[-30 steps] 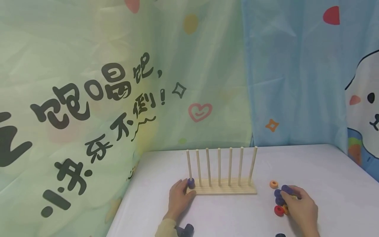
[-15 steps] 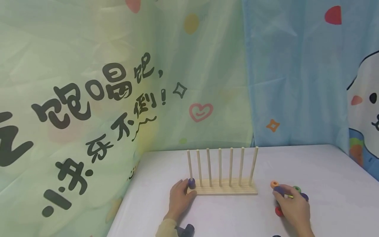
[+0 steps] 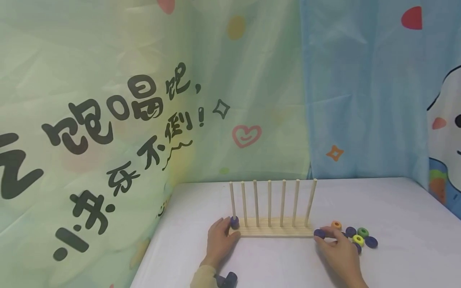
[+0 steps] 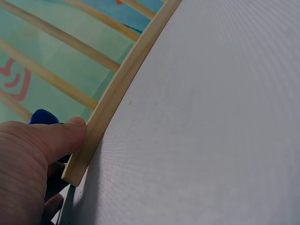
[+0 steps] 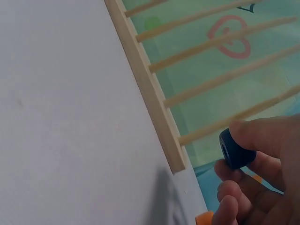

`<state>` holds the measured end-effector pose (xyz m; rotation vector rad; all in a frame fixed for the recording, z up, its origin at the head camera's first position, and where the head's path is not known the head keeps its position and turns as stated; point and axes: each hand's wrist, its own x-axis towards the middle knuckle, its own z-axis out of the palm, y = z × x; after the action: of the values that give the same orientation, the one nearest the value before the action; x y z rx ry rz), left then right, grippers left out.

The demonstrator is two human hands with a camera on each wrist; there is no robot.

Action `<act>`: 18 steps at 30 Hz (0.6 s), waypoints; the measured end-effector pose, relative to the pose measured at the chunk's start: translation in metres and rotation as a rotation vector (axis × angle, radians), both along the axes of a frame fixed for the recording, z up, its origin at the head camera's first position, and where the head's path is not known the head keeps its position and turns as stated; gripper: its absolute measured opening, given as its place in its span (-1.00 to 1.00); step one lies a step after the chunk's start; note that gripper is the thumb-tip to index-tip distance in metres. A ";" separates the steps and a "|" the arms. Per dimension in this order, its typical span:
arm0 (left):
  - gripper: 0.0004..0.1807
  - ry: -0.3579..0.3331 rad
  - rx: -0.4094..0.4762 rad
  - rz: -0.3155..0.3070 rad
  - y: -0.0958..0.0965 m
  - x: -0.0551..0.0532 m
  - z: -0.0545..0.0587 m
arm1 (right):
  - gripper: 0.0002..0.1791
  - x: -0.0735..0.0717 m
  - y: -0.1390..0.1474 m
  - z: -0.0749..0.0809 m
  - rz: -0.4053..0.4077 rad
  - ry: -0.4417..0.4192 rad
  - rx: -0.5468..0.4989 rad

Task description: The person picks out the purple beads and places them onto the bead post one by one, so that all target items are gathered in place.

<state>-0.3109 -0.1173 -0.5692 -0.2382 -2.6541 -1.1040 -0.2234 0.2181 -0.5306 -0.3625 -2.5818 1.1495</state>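
Observation:
A wooden peg rack (image 3: 277, 231) with a row of several upright pegs stands on the white table. One dark blue bead (image 3: 234, 222) sits at the foot of its leftmost peg. My left hand (image 3: 219, 241) grips the left end of the base, the thumb on its front edge in the left wrist view. Between thumb and fingers, my right hand (image 3: 340, 251) pinches another dark blue bead (image 5: 235, 151), just off the rack's right end. That bead's hole shows in the right wrist view.
Right of the rack lie loose beads: an orange bead (image 3: 336, 225), a green bead (image 3: 363, 232), a yellow bead (image 3: 358, 240) and several dark blue ones, some partly behind my right hand. A printed curtain (image 3: 266, 96) hangs behind the table.
My right hand has moved left from the loose beads to the rack's right end, carrying a dark blue bead. The left hand keeps its grip on the base.

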 end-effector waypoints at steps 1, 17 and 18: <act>-0.38 0.003 0.000 -0.001 0.000 0.000 0.000 | -0.48 0.000 -0.002 0.000 0.007 -0.015 -0.004; -0.41 0.006 -0.004 -0.004 0.001 0.000 0.001 | -0.62 -0.003 -0.043 -0.012 0.084 0.109 -0.013; -0.41 0.010 -0.004 -0.005 0.001 0.000 0.001 | -0.62 -0.003 -0.044 -0.014 0.091 0.124 -0.011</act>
<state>-0.3108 -0.1162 -0.5679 -0.2505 -2.6488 -1.0959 -0.2267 0.1737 -0.5442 -0.1720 -2.5075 1.1773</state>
